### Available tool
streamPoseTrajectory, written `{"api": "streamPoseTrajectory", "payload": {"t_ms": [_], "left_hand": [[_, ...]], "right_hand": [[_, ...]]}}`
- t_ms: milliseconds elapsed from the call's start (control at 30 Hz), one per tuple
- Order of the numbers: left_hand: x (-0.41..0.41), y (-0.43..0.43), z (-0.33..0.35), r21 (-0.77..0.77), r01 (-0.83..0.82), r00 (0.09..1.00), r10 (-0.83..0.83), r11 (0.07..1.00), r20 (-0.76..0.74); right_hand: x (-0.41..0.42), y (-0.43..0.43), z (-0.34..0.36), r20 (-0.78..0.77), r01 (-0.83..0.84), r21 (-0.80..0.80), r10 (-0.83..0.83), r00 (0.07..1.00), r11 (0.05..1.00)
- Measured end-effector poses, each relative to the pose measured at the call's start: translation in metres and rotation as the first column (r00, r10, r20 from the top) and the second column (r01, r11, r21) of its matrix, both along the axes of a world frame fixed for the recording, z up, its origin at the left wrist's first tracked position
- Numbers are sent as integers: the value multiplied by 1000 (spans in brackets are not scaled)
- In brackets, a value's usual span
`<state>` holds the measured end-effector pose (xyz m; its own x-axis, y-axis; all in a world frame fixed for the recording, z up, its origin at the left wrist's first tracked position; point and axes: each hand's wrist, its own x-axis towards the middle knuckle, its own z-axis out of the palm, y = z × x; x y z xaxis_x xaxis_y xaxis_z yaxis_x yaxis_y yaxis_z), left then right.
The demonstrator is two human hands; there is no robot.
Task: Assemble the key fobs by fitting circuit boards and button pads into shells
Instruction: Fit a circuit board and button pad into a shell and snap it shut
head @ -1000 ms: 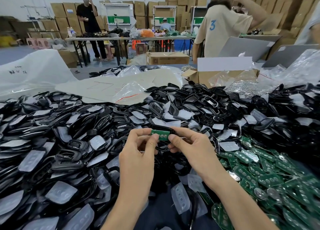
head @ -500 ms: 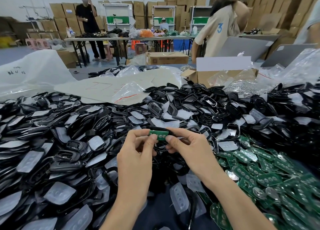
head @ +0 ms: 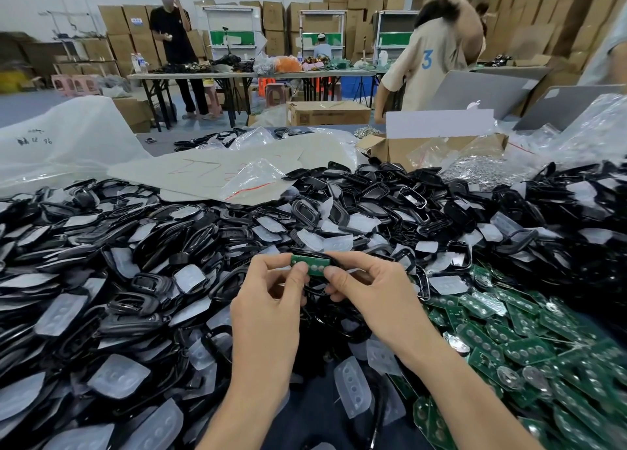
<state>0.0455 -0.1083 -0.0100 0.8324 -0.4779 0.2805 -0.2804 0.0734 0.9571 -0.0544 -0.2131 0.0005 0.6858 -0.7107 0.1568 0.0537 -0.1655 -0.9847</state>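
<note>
1. At the centre of the frame the left hand [head: 271, 300] pinches the left end of a green circuit board [head: 310, 266] between thumb and forefinger. The right hand [head: 369, 290] pinches the right end the same way, and the other fingers of both hands are curled underneath.
2. The board lies against a black shell [head: 314, 289], whose rim shows just above and below it.
3. The board may seat crooked, one end down and the other proud, if the two thumbs press unevenly. Forcing it could flex the board or spring the thin rim.
4. The grip is only at the fingertips. A slip would probably drop the board or shell into the heap of loose shells [head: 142, 246] and clear button pads [head: 118, 376] directly below, where the piece would be hard to find again.
5. Both thumbs sit close to the round contacts on the board's face, so smearing them looks possible.
6. The fingers cover most of the shell. I cannot tell whether the board is already inside it, or whether a pad is fitted beneath.
7. The spare boards [head: 509, 341] at lower right are blurred towards the frame edge, so their detail is unreadable.
8. The table under the parts is almost wholly buried.
</note>
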Motion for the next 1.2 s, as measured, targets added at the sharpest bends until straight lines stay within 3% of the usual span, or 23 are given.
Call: {"api": "streamPoseTrajectory", "payload": {"t_ms": [567,1200], "left_hand": [[4,-1,-8,79,-27,997,22,997,71],[4,3,-3,64,12,998,-16,998,61]], "right_hand": [[1,0,-1,4,7,-6,-7,1000,1000],[0,-4,-1,17,-35,80,34,999,996]]}}
